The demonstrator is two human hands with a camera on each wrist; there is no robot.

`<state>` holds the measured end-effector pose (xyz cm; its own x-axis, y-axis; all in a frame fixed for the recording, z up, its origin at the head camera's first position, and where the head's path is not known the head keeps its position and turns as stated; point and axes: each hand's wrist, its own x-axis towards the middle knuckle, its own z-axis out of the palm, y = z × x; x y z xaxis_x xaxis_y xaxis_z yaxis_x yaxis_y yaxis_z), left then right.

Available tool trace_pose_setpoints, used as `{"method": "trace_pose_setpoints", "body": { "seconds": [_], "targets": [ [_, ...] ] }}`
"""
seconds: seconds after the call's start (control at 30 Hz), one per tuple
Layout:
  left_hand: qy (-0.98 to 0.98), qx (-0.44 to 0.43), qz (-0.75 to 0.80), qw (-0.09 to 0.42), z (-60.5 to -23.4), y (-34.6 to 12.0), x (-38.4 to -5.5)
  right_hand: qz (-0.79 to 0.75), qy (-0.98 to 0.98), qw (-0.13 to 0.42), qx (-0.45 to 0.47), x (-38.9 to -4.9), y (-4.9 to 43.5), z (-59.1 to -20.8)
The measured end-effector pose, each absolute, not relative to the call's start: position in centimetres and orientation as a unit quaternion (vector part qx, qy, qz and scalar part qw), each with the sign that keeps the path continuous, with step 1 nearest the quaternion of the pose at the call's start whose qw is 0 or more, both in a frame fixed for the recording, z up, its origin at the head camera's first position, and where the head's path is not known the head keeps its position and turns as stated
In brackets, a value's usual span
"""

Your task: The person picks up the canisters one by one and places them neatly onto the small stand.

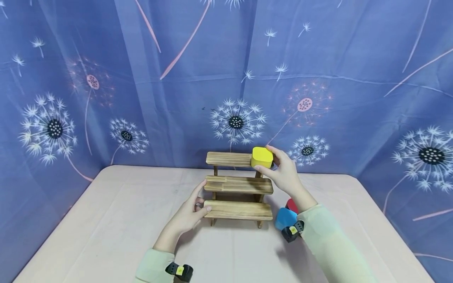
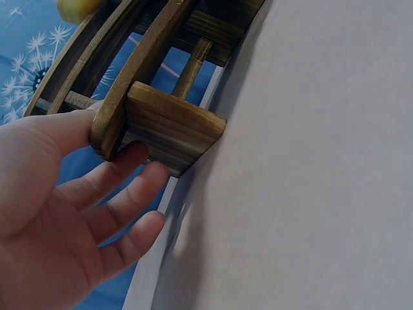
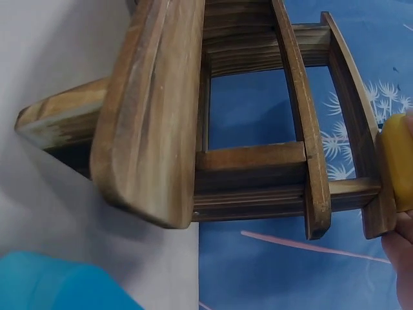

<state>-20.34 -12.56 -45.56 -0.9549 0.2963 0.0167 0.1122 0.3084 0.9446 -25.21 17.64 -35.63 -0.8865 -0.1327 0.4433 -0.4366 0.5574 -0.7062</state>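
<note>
A three-tier wooden step stand (image 1: pixel 238 210) stands on the table before the curtain. On the right end of its top tier sits a yellow block (image 1: pixel 262 157) with rounded corners. My right hand (image 1: pixel 284 173) holds that block between thumb and fingers; in the right wrist view only part of the yellow block (image 3: pixel 398 161) shows at the edge. At the stand's left end, my left hand (image 1: pixel 187 214) grips a tier, thumb on it and index finger curled round the end. The left wrist view shows its other fingers (image 2: pixel 132 242) loosely bent, apart from the wood.
A blue block (image 1: pixel 285 218) and a red block (image 1: pixel 291 205), partly hidden by the right forearm, lie right of the stand. A blue dandelion-print curtain (image 1: pixel 177 98) hangs behind the pale-covered table (image 1: pixel 116 220).
</note>
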Motion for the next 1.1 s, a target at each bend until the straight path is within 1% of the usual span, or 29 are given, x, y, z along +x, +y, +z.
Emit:
{"method": "trace_pose_setpoints", "body": {
  "seconds": [0.2, 0.3, 0.4, 0.5, 0.77, 0.87, 1.1],
  "targets": [
    [0.808, 0.118, 0.571, 0.081, -44.3, -12.2, -19.7, 0.444, -0.865, 0.164, 0.164, -25.4, 17.5, -35.6],
    [0.809, 0.121, 0.570, 0.083, -44.4, -12.3, -19.8, 0.435, -0.870, 0.167, 0.162, -25.3, 17.4, -35.5],
    [0.807, 0.124, 0.572, 0.080, -45.7, -12.5, -20.3, 0.422, -0.875, 0.174, 0.162, -25.3, 17.3, -35.5],
    [0.805, 0.127, 0.574, 0.081, -45.8, -12.5, -20.4, 0.406, -0.882, 0.181, 0.159, -25.3, 17.1, -35.5],
    [0.807, 0.125, 0.572, 0.081, -45.8, -12.5, -20.3, 0.392, -0.887, 0.181, 0.161, -25.3, 16.5, -35.2],
    [0.809, 0.119, 0.570, 0.082, -45.3, -12.4, -20.1, 0.396, -0.886, 0.175, 0.166, -25.4, 16.2, -35.1],
    [0.803, 0.128, 0.574, 0.096, -42.6, -12.2, -18.8, 0.399, -0.888, 0.156, 0.169, -25.6, 15.7, -35.0]
  ]
}}
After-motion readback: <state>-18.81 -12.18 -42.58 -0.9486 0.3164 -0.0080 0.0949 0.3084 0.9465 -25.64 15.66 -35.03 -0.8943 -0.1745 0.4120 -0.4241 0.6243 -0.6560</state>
